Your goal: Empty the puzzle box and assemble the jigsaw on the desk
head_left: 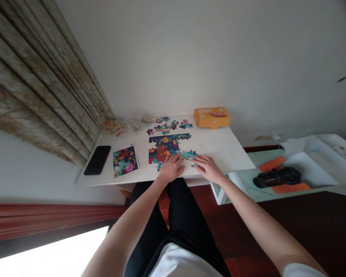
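A partly joined jigsaw puzzle point(163, 151) lies on the white table, with dark blue, red and brown parts. My left hand point(171, 168) rests on its lower part, fingers stretched out and thumb apart, covering some pieces. To the right, my right hand point(208, 167) reaches in with extended fingers, its fingertips touching the edge of a teal puzzle section point(188, 154). What lies under the fingertips is partly hidden. Beyond the joined part are several loose puzzle pieces point(162, 129). Left of the puzzle lies a colourful reference picture card point(125, 161).
A black phone point(97, 160) lies at the table's left end. Plastic bags of pieces point(114, 126) sit at the back left, an orange box point(212, 117) at the back right. A lower glass-topped surface point(248, 175) holds a dark object point(277, 177) and white open boxes point(314, 165).
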The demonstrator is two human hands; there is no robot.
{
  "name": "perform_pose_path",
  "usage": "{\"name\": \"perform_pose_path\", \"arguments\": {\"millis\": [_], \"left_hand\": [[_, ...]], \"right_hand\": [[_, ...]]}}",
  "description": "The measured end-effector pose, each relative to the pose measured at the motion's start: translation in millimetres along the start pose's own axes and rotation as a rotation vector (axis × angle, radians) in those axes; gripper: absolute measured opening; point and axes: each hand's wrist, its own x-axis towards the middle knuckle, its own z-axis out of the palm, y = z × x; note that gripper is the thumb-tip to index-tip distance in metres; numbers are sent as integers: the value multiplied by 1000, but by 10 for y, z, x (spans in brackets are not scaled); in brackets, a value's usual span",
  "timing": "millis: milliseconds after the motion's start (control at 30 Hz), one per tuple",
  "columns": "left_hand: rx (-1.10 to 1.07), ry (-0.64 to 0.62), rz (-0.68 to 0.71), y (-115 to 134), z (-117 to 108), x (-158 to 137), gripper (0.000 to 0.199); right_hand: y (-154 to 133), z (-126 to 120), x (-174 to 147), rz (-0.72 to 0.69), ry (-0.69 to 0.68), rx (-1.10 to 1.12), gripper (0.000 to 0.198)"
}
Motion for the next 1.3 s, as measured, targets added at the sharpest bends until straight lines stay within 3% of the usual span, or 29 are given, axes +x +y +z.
{"name": "perform_pose_path", "arguments": {"millis": [333, 600, 833, 1033, 1200, 1300], "left_hand": [[8, -20, 1, 15, -32, 12, 36], [22, -8, 0, 26, -46, 0, 35], [5, -7, 6, 32, -69, -1, 34], [-13, 0, -7, 27, -50, 4, 32], [-46, 91, -103, -295, -116, 284, 30], [-83, 136, -208, -646, -202, 681, 35]], "right_hand": [[6, -7, -6, -36, -31, -9, 37], [239, 24, 170, 83, 150, 110, 36], [231, 141, 237, 80, 45, -84, 31], [450, 171, 316, 163, 152, 18, 37], [627, 247, 475, 371, 337, -102, 45], [582, 282, 519, 426, 324, -171, 45]]}}
